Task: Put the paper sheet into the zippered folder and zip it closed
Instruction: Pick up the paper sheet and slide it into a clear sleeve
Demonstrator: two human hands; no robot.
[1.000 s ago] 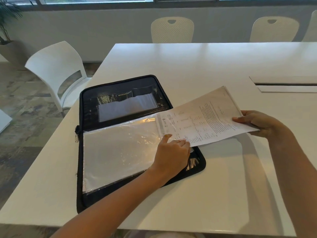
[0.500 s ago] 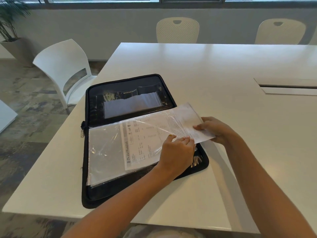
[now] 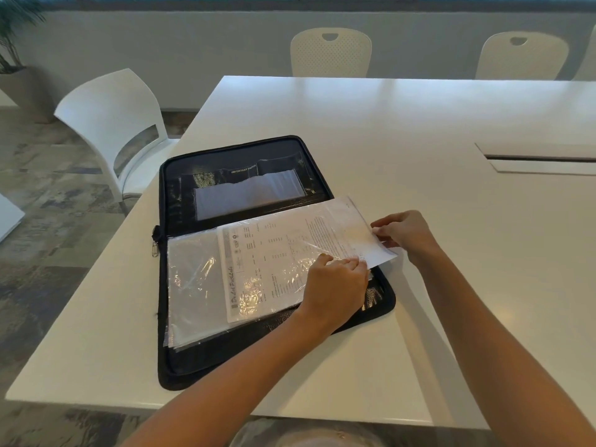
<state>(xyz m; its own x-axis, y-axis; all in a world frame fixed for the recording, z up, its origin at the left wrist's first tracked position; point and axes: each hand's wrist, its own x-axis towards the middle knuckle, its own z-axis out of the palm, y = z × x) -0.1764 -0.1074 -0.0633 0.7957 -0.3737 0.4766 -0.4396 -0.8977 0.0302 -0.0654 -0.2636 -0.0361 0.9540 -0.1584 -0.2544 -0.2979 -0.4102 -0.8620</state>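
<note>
Paper sheet partly sleeved, far edge pinched by right-hand fingers

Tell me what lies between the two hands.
In the head view, the printed paper sheet spans the gap between the left hand and right hand, its right end not yet inside the clear sleeve.

Bare table right of the open folder; white chair crowds its left
</note>
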